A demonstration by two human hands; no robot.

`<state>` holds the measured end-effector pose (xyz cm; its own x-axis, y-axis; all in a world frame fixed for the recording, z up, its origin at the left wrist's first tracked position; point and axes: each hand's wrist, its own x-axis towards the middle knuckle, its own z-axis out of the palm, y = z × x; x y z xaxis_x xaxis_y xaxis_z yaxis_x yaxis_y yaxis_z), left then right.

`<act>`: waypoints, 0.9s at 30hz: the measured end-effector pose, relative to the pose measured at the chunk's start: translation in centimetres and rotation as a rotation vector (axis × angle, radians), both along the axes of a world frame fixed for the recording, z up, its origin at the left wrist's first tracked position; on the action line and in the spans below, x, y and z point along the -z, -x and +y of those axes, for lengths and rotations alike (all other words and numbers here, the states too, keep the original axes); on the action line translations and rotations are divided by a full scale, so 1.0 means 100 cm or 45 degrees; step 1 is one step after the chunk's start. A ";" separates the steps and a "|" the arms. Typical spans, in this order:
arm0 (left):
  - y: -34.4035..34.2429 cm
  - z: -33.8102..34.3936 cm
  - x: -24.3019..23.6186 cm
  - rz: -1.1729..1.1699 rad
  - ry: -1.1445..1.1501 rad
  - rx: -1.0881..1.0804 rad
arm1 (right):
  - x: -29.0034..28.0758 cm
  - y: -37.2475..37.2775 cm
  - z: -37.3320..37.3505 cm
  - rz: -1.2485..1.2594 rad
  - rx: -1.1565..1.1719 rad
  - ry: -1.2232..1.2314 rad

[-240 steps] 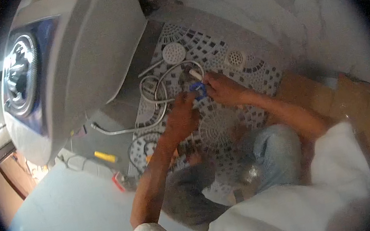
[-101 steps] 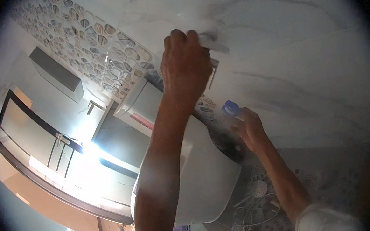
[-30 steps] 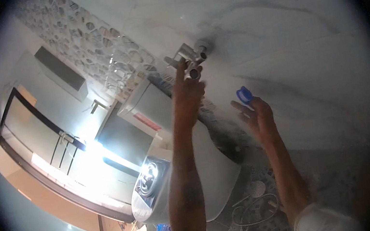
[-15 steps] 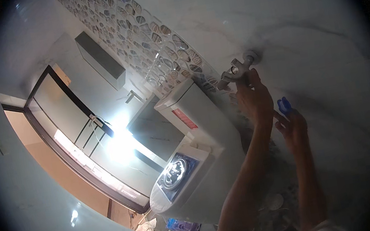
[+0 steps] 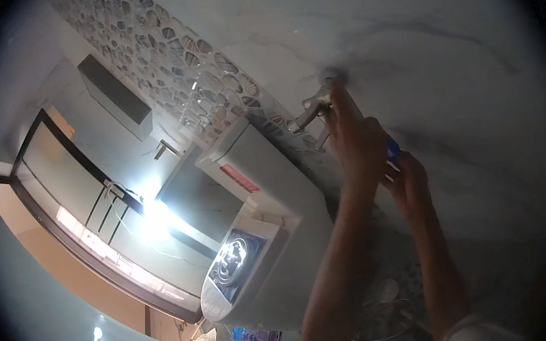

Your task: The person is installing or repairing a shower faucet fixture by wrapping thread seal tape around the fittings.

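My left hand (image 5: 358, 152) is closed on a chrome tap fitting (image 5: 306, 116) at the marble-patterned wall, its fingers reaching up by the round wall connection (image 5: 331, 75) and hiding part of it. Just below, my right hand (image 5: 408, 187) grips a blue spool, probably tape (image 5: 392, 147), which is partly hidden behind my left hand.
A white toilet (image 5: 282, 183) with a packaged item (image 5: 236, 260) on its lid stands left. Behind are a wall cabinet (image 5: 116, 95), pebble-mosaic strip (image 5: 161, 41) and glass-panelled door (image 5: 66, 183). A hose (image 5: 380, 337), shower head (image 5: 385, 291) and purple pack (image 5: 258, 339) lie low.
My hands have risen from the floor items to the wall. Lately the tap fitting has turned and my left fingers have moved up over it. The right hand still has the blue spool.
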<state>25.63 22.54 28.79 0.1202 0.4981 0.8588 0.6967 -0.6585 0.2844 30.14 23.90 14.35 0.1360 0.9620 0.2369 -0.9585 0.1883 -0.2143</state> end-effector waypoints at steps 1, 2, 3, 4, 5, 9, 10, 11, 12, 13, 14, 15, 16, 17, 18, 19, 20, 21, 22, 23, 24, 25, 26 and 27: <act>-0.002 -0.006 -0.008 0.039 0.079 -0.059 | -0.001 -0.001 -0.001 -0.001 -0.014 -0.054; -0.008 -0.010 -0.014 0.047 0.111 -0.095 | -0.003 -0.004 -0.003 -0.005 -0.026 -0.044; -0.005 -0.010 -0.017 0.050 0.116 -0.094 | -0.006 -0.003 -0.005 -0.002 -0.024 -0.038; -0.001 -0.010 -0.021 0.160 0.110 -0.085 | -0.008 -0.002 -0.006 0.000 -0.031 -0.026; 0.003 -0.010 -0.025 0.270 0.104 -0.077 | -0.009 -0.001 -0.008 0.002 -0.038 -0.015; 0.014 -0.015 -0.052 0.374 0.267 0.080 | -0.005 0.006 -0.006 0.026 -0.057 -0.048; 0.013 -0.014 -0.056 0.399 0.281 0.061 | -0.003 0.008 -0.006 0.033 -0.051 -0.054; 0.013 -0.011 -0.059 0.423 0.295 0.043 | -0.002 0.008 -0.005 0.040 -0.045 -0.060; 0.014 -0.007 -0.064 0.424 0.296 0.045 | -0.003 0.009 -0.006 0.040 -0.043 -0.058; 0.016 -0.003 -0.071 0.498 0.183 -0.033 | -0.004 0.011 -0.007 0.037 -0.052 -0.057; 0.018 0.001 -0.077 0.570 0.070 -0.111 | -0.006 0.012 -0.008 0.032 -0.060 -0.055; 0.018 0.005 -0.081 0.569 0.074 -0.103 | -0.007 0.013 -0.009 0.031 -0.054 -0.049; 0.019 0.009 -0.085 0.281 0.266 0.018 | -0.007 0.013 -0.009 0.022 -0.059 -0.049; 0.021 0.011 -0.087 -0.010 0.454 0.137 | -0.006 0.013 -0.009 0.014 -0.065 -0.048; 0.023 0.006 -0.092 -0.179 0.570 0.272 | -0.004 0.013 -0.008 0.014 -0.063 -0.045; 0.026 0.007 -0.096 -0.178 0.574 0.273 | -0.002 0.013 -0.005 0.012 -0.061 -0.057; 0.027 0.010 -0.099 -0.477 0.640 0.416 | 0.000 0.013 -0.004 0.009 -0.060 -0.068; 0.027 0.012 -0.101 -0.778 0.703 0.560 | 0.002 0.013 -0.002 0.010 -0.057 -0.063; 0.028 0.012 -0.101 -0.861 0.740 0.604 | 0.005 0.011 -0.001 0.004 -0.058 -0.066; 0.028 0.014 -0.101 -0.861 0.747 0.606 | 0.007 0.010 0.000 -0.001 -0.058 -0.069; 0.031 0.018 -0.101 -0.854 0.740 0.578 | 0.006 0.012 0.000 0.002 -0.061 -0.065; 0.033 0.021 -0.102 -0.847 0.732 0.551 | 0.004 0.016 0.000 0.016 -0.074 -0.071; 0.036 0.026 -0.105 -0.845 0.736 0.547 | 0.003 0.018 0.000 0.029 -0.086 -0.076; 0.041 0.033 -0.107 -0.986 0.807 0.546 | 0.004 0.019 -0.001 0.033 -0.091 -0.073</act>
